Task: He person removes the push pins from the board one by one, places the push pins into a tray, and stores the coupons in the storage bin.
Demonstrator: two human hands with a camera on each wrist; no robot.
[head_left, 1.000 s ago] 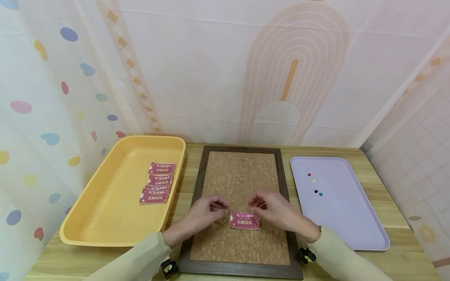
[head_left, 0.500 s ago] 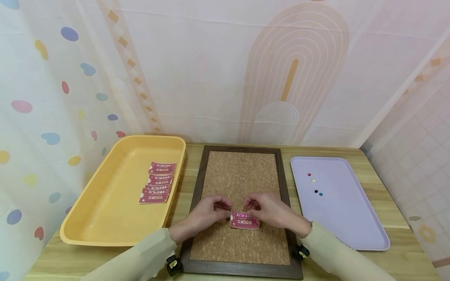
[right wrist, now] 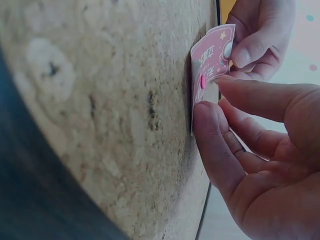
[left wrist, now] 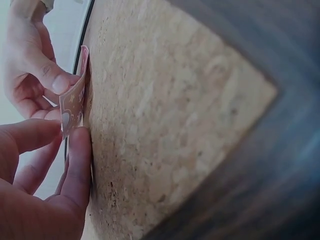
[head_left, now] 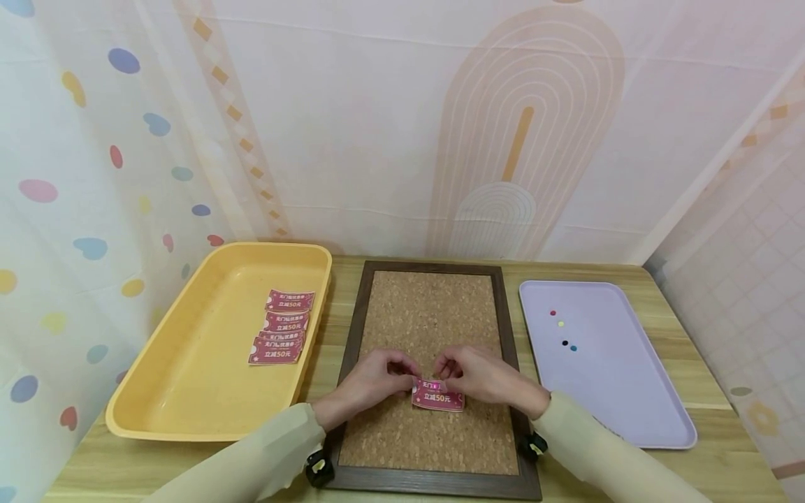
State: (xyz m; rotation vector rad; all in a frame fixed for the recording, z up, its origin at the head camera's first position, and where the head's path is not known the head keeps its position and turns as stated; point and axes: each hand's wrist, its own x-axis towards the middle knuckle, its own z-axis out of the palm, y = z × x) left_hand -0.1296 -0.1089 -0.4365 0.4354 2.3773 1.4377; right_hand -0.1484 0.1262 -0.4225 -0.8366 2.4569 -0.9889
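Observation:
A dark pink paper coupon (head_left: 438, 400) with white lettering is on the cork board (head_left: 434, 314), below its middle in the head view. A bright pink pushpin (right wrist: 202, 81) stands in the coupon near its top edge. My left hand (head_left: 374, 381) pinches the coupon's upper left corner between thumb and finger. At the upper right part, my right hand (head_left: 484, 377) pinches it, thumb on the printed face. Both wrist views show the coupon bent, with its ends raised off the cork. The right fingertips hide part of the lettering in the head view.
To the left, a yellow tray (head_left: 189, 349) holds several overlapping pink coupons (head_left: 277, 351). A lilac tray (head_left: 629, 377) on the right carries several small coloured pins (head_left: 561, 324). A dark wooden frame (head_left: 434, 480) edges the cork board on the wooden table (head_left: 723, 426).
Both hands have moved inward: the left slightly right onto the coupon's left corner, the right leftward over its upper right part. The coupon and pin have stayed in nearly the same place.

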